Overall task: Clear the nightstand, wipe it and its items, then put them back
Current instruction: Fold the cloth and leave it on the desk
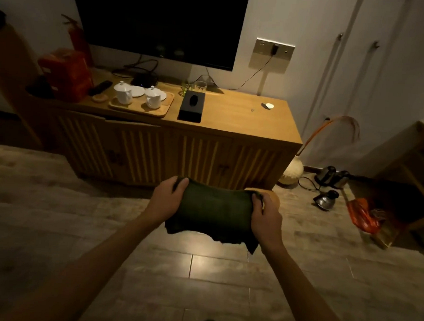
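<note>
Cloth [215,209], dark green: stretched flat in the air above the floor tiles, in front of the wooden cabinet [245,118]. Left hand [165,202] grips its left edge, fingers curled over the top; right hand [267,214] grips its right edge likewise. On cabinet: tray [164,110] with two white lidded cups, black tissue box [191,105].

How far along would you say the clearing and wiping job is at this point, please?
Nothing looks done yet: the cabinet holds its tea tray, black tissue box and remote, none moved. In hand: the left hand and right hand hold a dark green cloth stretched between them, above the floor. Left: clearing, wiping and returning everything.
</note>
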`<state>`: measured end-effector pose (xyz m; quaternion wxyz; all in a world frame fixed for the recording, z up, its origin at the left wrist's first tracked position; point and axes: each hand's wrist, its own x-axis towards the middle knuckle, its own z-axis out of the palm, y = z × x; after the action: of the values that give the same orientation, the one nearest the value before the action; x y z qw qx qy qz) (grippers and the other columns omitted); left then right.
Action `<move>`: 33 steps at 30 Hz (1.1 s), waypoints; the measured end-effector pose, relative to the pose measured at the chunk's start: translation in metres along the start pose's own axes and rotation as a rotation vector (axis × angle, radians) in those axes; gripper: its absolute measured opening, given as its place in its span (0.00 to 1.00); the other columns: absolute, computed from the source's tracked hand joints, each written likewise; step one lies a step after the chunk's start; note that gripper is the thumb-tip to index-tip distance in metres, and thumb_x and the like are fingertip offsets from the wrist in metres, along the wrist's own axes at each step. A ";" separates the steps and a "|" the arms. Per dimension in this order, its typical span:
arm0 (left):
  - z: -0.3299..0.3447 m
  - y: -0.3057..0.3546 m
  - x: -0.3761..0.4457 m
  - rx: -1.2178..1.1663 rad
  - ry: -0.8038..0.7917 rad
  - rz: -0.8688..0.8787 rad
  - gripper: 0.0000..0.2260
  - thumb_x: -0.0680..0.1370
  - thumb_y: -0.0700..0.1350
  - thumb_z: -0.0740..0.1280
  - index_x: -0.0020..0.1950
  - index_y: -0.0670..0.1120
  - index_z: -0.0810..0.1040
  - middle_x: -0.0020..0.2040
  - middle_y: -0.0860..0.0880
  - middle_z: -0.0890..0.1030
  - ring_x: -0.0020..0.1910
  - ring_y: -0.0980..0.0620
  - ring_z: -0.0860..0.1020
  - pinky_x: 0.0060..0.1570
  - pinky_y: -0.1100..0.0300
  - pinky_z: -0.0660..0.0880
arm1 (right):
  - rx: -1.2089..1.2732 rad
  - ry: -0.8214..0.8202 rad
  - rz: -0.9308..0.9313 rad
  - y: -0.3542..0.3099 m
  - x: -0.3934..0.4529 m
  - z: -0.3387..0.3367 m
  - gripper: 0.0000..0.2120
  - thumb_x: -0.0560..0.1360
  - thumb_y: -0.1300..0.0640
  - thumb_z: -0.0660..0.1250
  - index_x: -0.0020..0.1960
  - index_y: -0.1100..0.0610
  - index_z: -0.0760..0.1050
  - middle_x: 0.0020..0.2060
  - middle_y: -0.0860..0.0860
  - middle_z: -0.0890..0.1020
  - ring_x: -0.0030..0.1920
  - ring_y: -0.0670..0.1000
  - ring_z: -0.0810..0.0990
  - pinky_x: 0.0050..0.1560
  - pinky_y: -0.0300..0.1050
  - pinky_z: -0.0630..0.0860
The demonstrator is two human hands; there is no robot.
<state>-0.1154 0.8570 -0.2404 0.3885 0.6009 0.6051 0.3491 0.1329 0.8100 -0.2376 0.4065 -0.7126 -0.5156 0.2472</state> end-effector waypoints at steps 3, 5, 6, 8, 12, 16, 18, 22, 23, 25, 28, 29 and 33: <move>0.020 0.000 0.080 -0.025 -0.054 -0.031 0.14 0.83 0.58 0.57 0.55 0.51 0.77 0.50 0.51 0.80 0.50 0.52 0.79 0.46 0.56 0.78 | 0.009 0.011 0.039 0.009 0.073 0.014 0.07 0.84 0.52 0.57 0.51 0.47 0.73 0.41 0.37 0.75 0.44 0.38 0.74 0.42 0.34 0.68; 0.040 -0.001 0.143 -0.045 -0.068 -0.037 0.12 0.83 0.58 0.56 0.55 0.55 0.76 0.51 0.54 0.79 0.50 0.55 0.79 0.43 0.61 0.77 | 0.022 0.001 0.069 0.020 0.132 0.028 0.08 0.84 0.52 0.57 0.51 0.48 0.74 0.41 0.39 0.76 0.43 0.39 0.75 0.38 0.32 0.67; 0.047 -0.001 0.165 -0.045 -0.058 -0.027 0.10 0.83 0.58 0.56 0.53 0.57 0.75 0.50 0.55 0.79 0.48 0.58 0.78 0.39 0.66 0.74 | 0.034 -0.005 0.076 0.024 0.153 0.032 0.08 0.84 0.52 0.57 0.52 0.49 0.75 0.41 0.41 0.78 0.43 0.39 0.76 0.36 0.31 0.68; 0.063 -0.002 0.216 -0.059 -0.038 -0.014 0.10 0.83 0.58 0.56 0.51 0.57 0.75 0.48 0.54 0.80 0.45 0.59 0.79 0.34 0.70 0.73 | 0.074 -0.006 0.063 0.033 0.206 0.043 0.09 0.85 0.52 0.56 0.53 0.49 0.75 0.42 0.42 0.79 0.44 0.37 0.77 0.34 0.29 0.71; 0.098 -0.008 0.323 -0.085 -0.038 -0.065 0.09 0.83 0.58 0.57 0.48 0.60 0.75 0.46 0.55 0.81 0.43 0.68 0.78 0.33 0.72 0.73 | 0.127 -0.052 0.074 0.057 0.321 0.066 0.10 0.84 0.50 0.56 0.53 0.46 0.76 0.42 0.42 0.81 0.45 0.35 0.79 0.37 0.29 0.74; 0.114 0.001 0.412 -0.149 -0.046 -0.082 0.10 0.82 0.56 0.60 0.46 0.67 0.78 0.45 0.62 0.83 0.44 0.69 0.79 0.34 0.74 0.74 | 0.111 -0.088 0.100 0.068 0.422 0.088 0.10 0.84 0.49 0.57 0.51 0.45 0.76 0.43 0.36 0.81 0.45 0.37 0.80 0.37 0.32 0.73; 0.114 0.004 0.449 -0.180 -0.049 -0.088 0.08 0.82 0.55 0.61 0.48 0.63 0.80 0.47 0.61 0.84 0.46 0.64 0.82 0.38 0.70 0.77 | 0.075 -0.100 0.107 0.068 0.464 0.096 0.10 0.84 0.49 0.58 0.53 0.47 0.77 0.45 0.38 0.82 0.46 0.39 0.80 0.39 0.32 0.75; 0.109 0.010 0.533 -0.164 -0.055 -0.079 0.10 0.81 0.54 0.63 0.56 0.54 0.82 0.48 0.54 0.86 0.47 0.54 0.84 0.46 0.54 0.83 | -0.028 -0.137 0.095 0.063 0.554 0.110 0.16 0.83 0.44 0.59 0.60 0.53 0.77 0.44 0.42 0.81 0.46 0.37 0.78 0.50 0.47 0.75; 0.108 0.011 0.555 -0.156 -0.059 -0.076 0.11 0.81 0.53 0.64 0.57 0.52 0.82 0.48 0.53 0.85 0.48 0.53 0.84 0.48 0.51 0.83 | -0.016 -0.171 0.076 0.061 0.576 0.113 0.13 0.83 0.45 0.60 0.57 0.52 0.78 0.40 0.40 0.79 0.42 0.35 0.77 0.45 0.45 0.73; 0.106 0.013 0.602 -0.125 -0.062 -0.063 0.10 0.81 0.51 0.65 0.58 0.50 0.82 0.49 0.54 0.85 0.49 0.57 0.83 0.51 0.55 0.82 | -0.010 -0.202 0.016 0.058 0.622 0.120 0.08 0.82 0.49 0.62 0.49 0.48 0.79 0.35 0.38 0.78 0.38 0.37 0.77 0.41 0.42 0.69; 0.104 0.020 0.669 -0.071 -0.074 0.009 0.11 0.80 0.45 0.67 0.61 0.49 0.82 0.51 0.54 0.83 0.52 0.59 0.80 0.51 0.65 0.79 | -0.049 -0.133 -0.067 0.055 0.681 0.123 0.08 0.80 0.55 0.67 0.56 0.51 0.83 0.46 0.40 0.80 0.50 0.40 0.77 0.46 0.32 0.71; 0.103 0.020 0.689 -0.037 -0.071 0.047 0.11 0.80 0.44 0.68 0.61 0.51 0.83 0.52 0.56 0.83 0.53 0.60 0.78 0.49 0.69 0.76 | -0.059 -0.132 -0.079 0.055 0.699 0.124 0.10 0.79 0.57 0.68 0.58 0.50 0.83 0.49 0.42 0.80 0.52 0.38 0.76 0.48 0.28 0.71; 0.111 -0.001 0.729 0.182 -0.061 0.207 0.13 0.75 0.37 0.72 0.56 0.51 0.85 0.53 0.56 0.83 0.54 0.59 0.76 0.55 0.65 0.71 | -0.084 -0.203 -0.066 0.077 0.741 0.133 0.16 0.77 0.62 0.69 0.54 0.40 0.82 0.53 0.41 0.78 0.54 0.36 0.77 0.50 0.26 0.76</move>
<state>0.0006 1.5804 -0.3293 0.3123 0.7031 0.5571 0.3126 0.3278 1.5363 -0.3253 0.3301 -0.6828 -0.5873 0.2828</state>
